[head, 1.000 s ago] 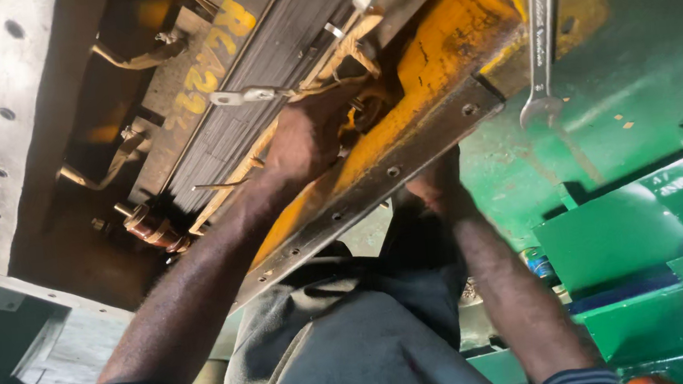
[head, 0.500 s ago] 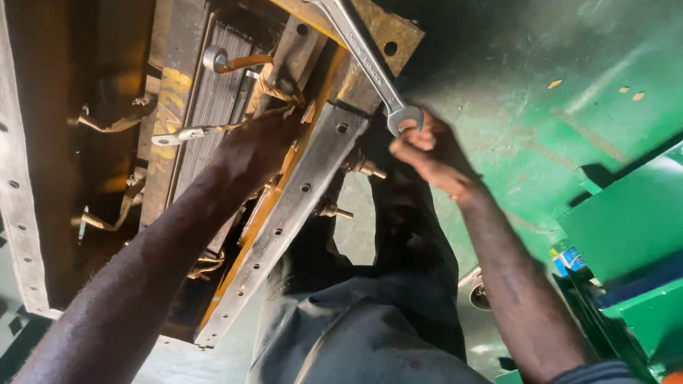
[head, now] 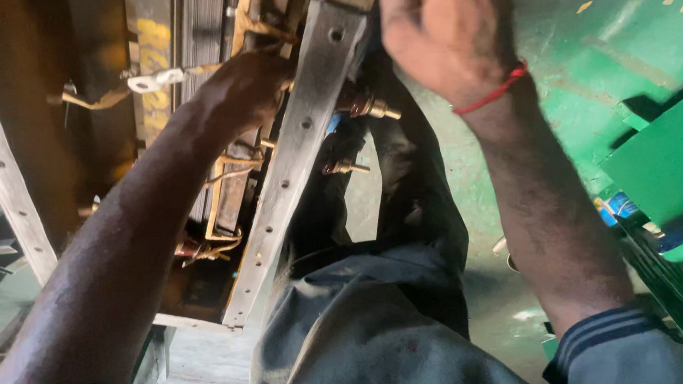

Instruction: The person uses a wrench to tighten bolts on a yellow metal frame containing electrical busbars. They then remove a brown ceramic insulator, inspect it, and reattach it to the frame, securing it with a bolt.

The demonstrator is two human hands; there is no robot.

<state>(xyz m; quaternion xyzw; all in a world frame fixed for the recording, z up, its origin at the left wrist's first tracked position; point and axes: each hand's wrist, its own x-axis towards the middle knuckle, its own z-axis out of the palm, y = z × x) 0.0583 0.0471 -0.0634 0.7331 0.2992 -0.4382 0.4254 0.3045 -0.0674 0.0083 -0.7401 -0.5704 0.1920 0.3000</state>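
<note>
The left hand (head: 245, 81) reaches inside the metal frame (head: 297, 155) among copper leads; the right hand (head: 447, 30) is fisted above it

Left hand (head: 246, 85) inside frame, drilled bar (head: 297, 150) right of it (terminals (head: 367, 107) beside)
</note>
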